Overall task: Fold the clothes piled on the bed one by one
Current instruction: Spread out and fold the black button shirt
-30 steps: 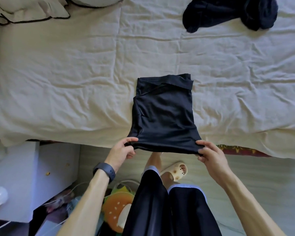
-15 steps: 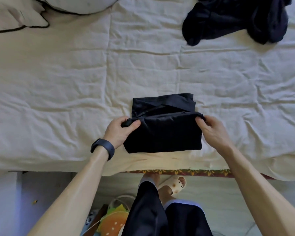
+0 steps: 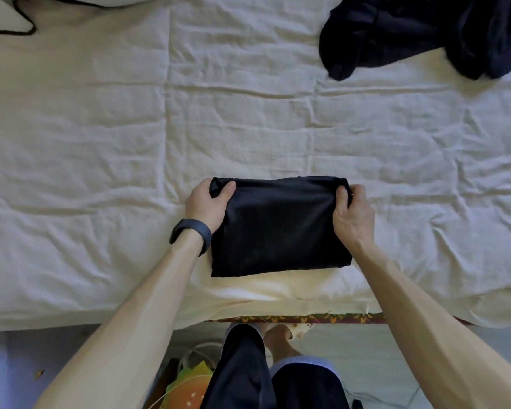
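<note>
A black garment (image 3: 281, 228) lies folded into a compact rectangle on the bed (image 3: 101, 157), near its front edge. My left hand (image 3: 207, 206) pinches its far left corner, thumb on top. My right hand (image 3: 353, 215) pinches the far right corner the same way. A heap of dark unfolded clothes (image 3: 419, 31) sits at the far right of the bed, apart from both hands.
A pillow with dark piping (image 3: 9, 16) lies at the far left corner. The cream sheet is wrinkled all over. Below the bed edge are my legs in dark shorts (image 3: 266, 376), a burger-shaped cushion (image 3: 189, 391) and a white cable on the floor.
Both hands carried the garment's near edge up and away over itself, folding it in half; the far edges now meet. The view moved closer over the bed.
</note>
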Tool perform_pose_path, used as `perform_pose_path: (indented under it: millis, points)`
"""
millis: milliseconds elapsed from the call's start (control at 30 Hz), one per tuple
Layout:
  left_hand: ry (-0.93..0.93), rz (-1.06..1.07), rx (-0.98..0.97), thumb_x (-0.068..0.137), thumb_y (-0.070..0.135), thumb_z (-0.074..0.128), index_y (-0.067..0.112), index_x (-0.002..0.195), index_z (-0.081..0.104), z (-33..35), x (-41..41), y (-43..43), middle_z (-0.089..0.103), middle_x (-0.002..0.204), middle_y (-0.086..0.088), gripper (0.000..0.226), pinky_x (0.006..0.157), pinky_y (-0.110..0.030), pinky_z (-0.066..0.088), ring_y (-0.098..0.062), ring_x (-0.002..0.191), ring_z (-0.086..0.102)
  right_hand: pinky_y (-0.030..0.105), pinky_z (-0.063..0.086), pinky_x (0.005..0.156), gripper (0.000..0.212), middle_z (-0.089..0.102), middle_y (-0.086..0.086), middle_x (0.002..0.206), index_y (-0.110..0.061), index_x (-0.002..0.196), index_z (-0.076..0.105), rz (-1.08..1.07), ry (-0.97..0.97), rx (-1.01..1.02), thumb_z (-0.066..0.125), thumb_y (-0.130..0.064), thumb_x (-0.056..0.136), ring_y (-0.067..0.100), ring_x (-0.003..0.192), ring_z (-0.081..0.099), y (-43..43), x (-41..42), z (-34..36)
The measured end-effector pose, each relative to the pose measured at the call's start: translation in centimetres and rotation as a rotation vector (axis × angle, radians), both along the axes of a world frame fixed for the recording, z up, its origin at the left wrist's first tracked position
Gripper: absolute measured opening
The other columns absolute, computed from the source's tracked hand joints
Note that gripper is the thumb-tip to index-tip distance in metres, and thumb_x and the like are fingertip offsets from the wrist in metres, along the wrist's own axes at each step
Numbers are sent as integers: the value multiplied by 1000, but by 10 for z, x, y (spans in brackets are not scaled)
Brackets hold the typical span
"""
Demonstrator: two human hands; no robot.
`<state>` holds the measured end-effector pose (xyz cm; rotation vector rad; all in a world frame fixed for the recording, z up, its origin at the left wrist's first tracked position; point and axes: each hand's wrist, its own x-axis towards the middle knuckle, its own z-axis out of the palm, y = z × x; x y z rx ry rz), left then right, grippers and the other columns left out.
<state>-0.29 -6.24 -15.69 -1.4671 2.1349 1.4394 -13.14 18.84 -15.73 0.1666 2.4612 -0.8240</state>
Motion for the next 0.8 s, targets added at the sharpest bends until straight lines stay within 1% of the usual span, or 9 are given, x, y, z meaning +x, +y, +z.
perform_pose_path:
  millis: [133, 233, 267, 333, 400, 433, 533, 600, 800]
  points:
    - [-19, -58, -153, 93, 55, 60, 16, 85, 54, -9, -1, 2, 62, 80, 6, 40, 57, -18, 38, -7, 71, 56, 37, 34, 65, 31, 56, -4, 76, -22, 102, 44, 12, 30, 67, 32, -50, 107, 11, 69, 52, -2, 0, -9]
    - [-72, -106, -184, 94, 57, 56, 15, 100, 52, -3, -2, 9, 64, 90, 0, 42, 58, -29, 41, -23, 80, 62, 36, 35, 70, 29, 55, -6, 79, -23, 103, 44, 4, 34, 101, 34, -50, 107, 17, 71, 53, -4, -1, -8]
    - [-122, -155, -239, 94, 58, 54, 18, 109, 51, 3, -3, 13, 65, 100, -2, 43, 62, -32, 42, -28, 88, 63, 35, 37, 74, 30, 57, -6, 86, -22, 105, 46, -1, 39, 112, 36, -50, 106, 21, 80, 56, -5, -1, -6]
    - [-190, -326, -562, 94, 58, 53, 21, 130, 46, 14, 1, 25, 59, 123, -7, 52, 76, -41, 47, -33, 105, 58, 32, 39, 86, 36, 59, 1, 115, -16, 118, 52, 0, 129, 142, 44, -48, 104, 25, 106, 57, -5, 3, 1]
    - [-43, -473, -858, 94, 50, 53, 20, 141, 46, 27, 6, 44, 50, 139, -11, 56, 94, -49, 44, -33, 122, 50, 27, 30, 99, 44, 49, 7, 140, -14, 132, 53, 60, 334, 158, 51, -44, 100, 27, 124, 48, -6, 17, 13]
    - [50, -550, -896, 94, 47, 51, 20, 143, 47, 30, 6, 56, 46, 145, -11, 56, 104, -52, 39, -32, 131, 44, 29, 28, 102, 46, 45, 7, 147, -15, 136, 53, 141, 436, 156, 54, -41, 98, 28, 130, 44, -9, 27, 18]
    - [95, -841, -812, 96, 46, 45, 22, 154, 36, 20, 0, 87, 28, 163, -5, 64, 120, -55, 11, -24, 151, 22, 45, 26, 116, 50, 39, 8, 160, -19, 147, 52, 475, 608, 149, 54, -35, 100, 28, 147, 35, -19, 53, 17]
    - [23, -992, -760, 99, 47, 38, 25, 159, 21, 4, -5, 96, 14, 168, 0, 66, 121, -53, -2, -19, 154, 9, 51, 19, 123, 53, 29, 7, 166, -23, 156, 41, 651, 569, 199, 45, -35, 104, 24, 155, 22, -22, 56, 3]
    - [-191, -942, -712, 100, 55, 22, 29, 159, 0, -35, 27, 50, -1, 168, 3, 68, 121, -52, -5, -22, 155, -1, 51, -11, 125, 61, -2, 0, 172, -28, 163, 7, 774, 340, 335, 21, -48, 108, 14, 157, -8, 6, 29, -39]
